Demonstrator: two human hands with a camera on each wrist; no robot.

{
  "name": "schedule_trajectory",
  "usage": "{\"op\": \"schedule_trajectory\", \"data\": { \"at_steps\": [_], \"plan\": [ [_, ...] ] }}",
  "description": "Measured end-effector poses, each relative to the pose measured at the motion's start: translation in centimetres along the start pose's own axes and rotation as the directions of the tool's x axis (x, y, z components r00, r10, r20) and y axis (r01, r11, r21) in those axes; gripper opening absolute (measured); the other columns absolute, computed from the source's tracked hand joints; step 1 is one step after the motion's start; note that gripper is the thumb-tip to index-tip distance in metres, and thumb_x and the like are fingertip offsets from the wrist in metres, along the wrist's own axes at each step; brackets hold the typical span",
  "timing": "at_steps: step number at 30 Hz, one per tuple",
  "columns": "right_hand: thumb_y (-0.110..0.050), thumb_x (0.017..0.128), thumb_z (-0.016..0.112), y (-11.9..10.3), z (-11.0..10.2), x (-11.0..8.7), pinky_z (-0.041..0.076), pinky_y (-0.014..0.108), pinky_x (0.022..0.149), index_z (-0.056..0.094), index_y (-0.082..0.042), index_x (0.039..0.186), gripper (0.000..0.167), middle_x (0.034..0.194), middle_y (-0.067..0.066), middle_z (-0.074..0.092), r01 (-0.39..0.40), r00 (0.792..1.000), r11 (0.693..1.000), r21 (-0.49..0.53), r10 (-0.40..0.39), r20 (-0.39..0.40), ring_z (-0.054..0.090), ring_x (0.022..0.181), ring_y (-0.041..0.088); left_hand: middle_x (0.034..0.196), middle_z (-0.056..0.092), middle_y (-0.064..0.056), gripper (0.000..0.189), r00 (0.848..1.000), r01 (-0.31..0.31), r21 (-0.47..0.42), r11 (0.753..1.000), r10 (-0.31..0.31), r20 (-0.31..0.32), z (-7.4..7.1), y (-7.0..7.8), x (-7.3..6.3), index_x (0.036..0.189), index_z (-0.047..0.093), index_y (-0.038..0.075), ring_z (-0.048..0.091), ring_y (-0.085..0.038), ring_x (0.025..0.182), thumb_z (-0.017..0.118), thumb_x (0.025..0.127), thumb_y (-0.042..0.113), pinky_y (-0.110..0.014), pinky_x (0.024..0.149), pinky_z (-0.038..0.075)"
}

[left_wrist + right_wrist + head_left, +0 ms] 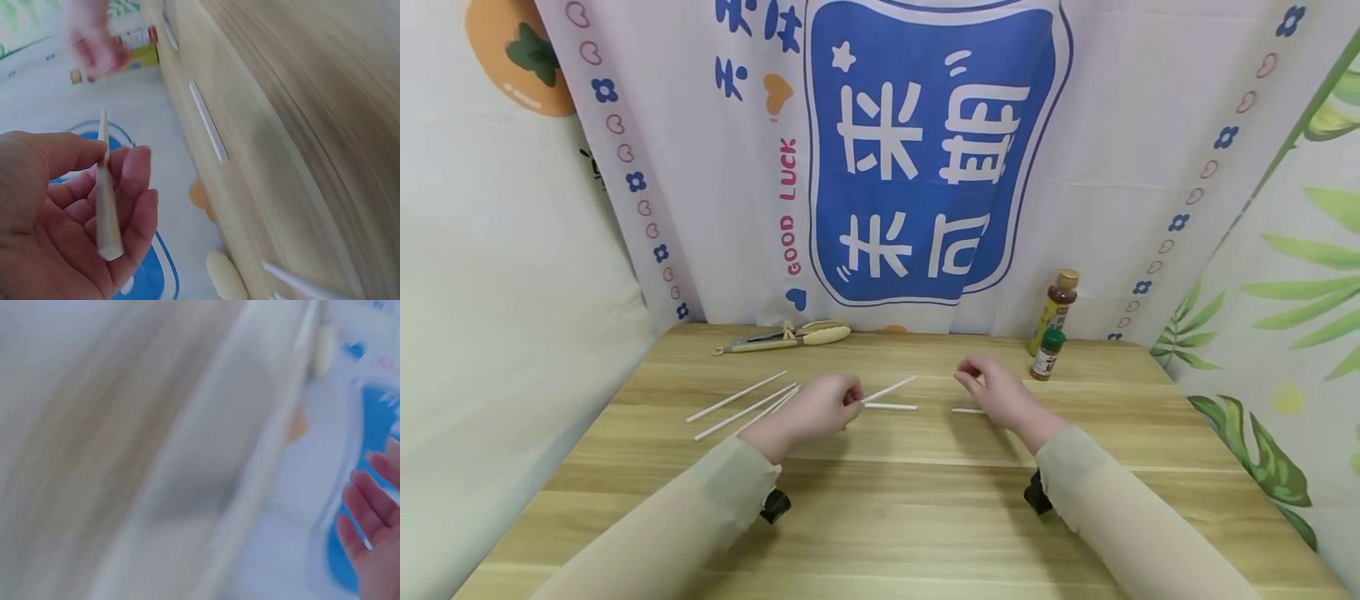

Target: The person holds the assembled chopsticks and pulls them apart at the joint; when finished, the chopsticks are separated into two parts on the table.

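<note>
My left hand (852,401) pinches a thin white stick (889,388) between thumb and fingers, its free end pointing up and right above the wooden table (895,500). Close up in the left wrist view, the same stick (106,200) lies across the fingers of my left hand (115,153). My right hand (974,375) hovers a little to the right of that stick's tip, fingers loosely bent and holding nothing. In the blurred right wrist view its fingers (369,509) look relaxed. Two short white sticks (891,407) (967,410) lie on the table between and under the hands.
Three longer white sticks (741,402) lie at the left of the table. Yellow-handled tongs (782,337) rest at the back edge. A sauce bottle (1058,307) and a small green-capped jar (1047,354) stand at the back right. Printed cloth hangs all around.
</note>
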State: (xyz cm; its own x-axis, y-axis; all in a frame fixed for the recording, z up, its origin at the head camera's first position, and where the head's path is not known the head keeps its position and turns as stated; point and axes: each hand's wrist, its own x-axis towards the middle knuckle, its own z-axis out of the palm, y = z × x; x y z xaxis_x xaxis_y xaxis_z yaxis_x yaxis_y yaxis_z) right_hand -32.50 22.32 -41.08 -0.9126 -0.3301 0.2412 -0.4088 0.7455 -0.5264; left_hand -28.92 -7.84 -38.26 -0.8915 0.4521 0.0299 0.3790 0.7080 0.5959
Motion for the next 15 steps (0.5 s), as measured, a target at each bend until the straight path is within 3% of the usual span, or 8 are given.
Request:
{"op": "schedule_trajectory", "data": {
  "at_steps": [3, 6, 10, 13, 15],
  "plan": [
    [-0.014, 0.096, 0.065, -3.1, -0.3, -0.6, 0.046, 0.045, 0.091, 0.067, -0.006, 0.110, 0.016, 0.106, 0.005, 0.064, 0.183, 0.981, 0.983, -0.034, -0.184, -0.060, 0.059, 0.101, 0.024, 0.078, 0.059, 0.002, 0.006, 0.997, -0.077, 0.016, 0.997, 0.077, -0.011, 0.8, 0.9, 0.7, 0.090, 0.062, 0.012, 0.055, -0.013, 0.067, 0.063, 0.096, 0.009, -0.031, 0.061, 0.048],
    [-0.016, 0.096, 0.066, -5.4, 0.0, -1.2, 0.047, 0.041, 0.088, 0.068, -0.008, 0.114, 0.020, 0.105, 0.002, 0.064, 0.337, 0.941, 0.937, -0.095, -0.337, 0.017, 0.059, 0.099, 0.020, 0.081, 0.061, 0.003, 0.006, 0.987, -0.160, 0.020, 0.987, 0.161, -0.014, 1.5, 1.7, 1.3, 0.092, 0.062, 0.013, 0.054, -0.012, 0.069, 0.064, 0.096, 0.009, -0.030, 0.063, 0.048],
    [-0.016, 0.099, 0.062, -6.7, 0.3, -2.1, 0.049, 0.032, 0.074, 0.070, -0.011, 0.105, 0.010, 0.094, -0.004, 0.064, 0.357, 0.931, 0.929, -0.100, -0.344, 0.121, 0.057, 0.082, 0.011, 0.081, 0.060, 0.004, 0.005, 0.967, -0.256, 0.008, 0.967, 0.256, 0.004, 2.2, 2.6, 1.6, 0.093, 0.062, 0.013, 0.055, -0.011, 0.070, 0.063, 0.097, 0.011, -0.030, 0.064, 0.048],
    [-0.010, 0.099, 0.061, -6.6, 0.3, -2.6, 0.047, 0.030, 0.067, 0.067, -0.013, 0.095, 0.008, 0.086, -0.006, 0.061, 0.342, 0.936, 0.935, -0.089, -0.331, 0.122, 0.053, 0.073, 0.008, 0.075, 0.055, 0.006, 0.011, 0.949, -0.314, 0.058, 0.948, 0.312, 0.035, 2.4, 3.0, 1.6, 0.088, 0.061, 0.014, 0.051, -0.009, 0.066, 0.061, 0.099, 0.012, -0.029, 0.062, 0.046],
    [-0.008, 0.097, 0.062, -6.2, 0.3, -2.9, 0.045, 0.029, 0.065, 0.065, -0.014, 0.091, 0.010, 0.082, -0.008, 0.057, 0.361, 0.930, 0.928, -0.090, -0.352, 0.106, 0.050, 0.070, 0.008, 0.071, 0.051, 0.007, 0.016, 0.928, -0.372, 0.134, 0.919, 0.367, 0.057, 2.4, 3.2, 1.6, 0.084, 0.060, 0.015, 0.047, -0.009, 0.063, 0.059, 0.100, 0.012, -0.028, 0.060, 0.044]
  ]
}}
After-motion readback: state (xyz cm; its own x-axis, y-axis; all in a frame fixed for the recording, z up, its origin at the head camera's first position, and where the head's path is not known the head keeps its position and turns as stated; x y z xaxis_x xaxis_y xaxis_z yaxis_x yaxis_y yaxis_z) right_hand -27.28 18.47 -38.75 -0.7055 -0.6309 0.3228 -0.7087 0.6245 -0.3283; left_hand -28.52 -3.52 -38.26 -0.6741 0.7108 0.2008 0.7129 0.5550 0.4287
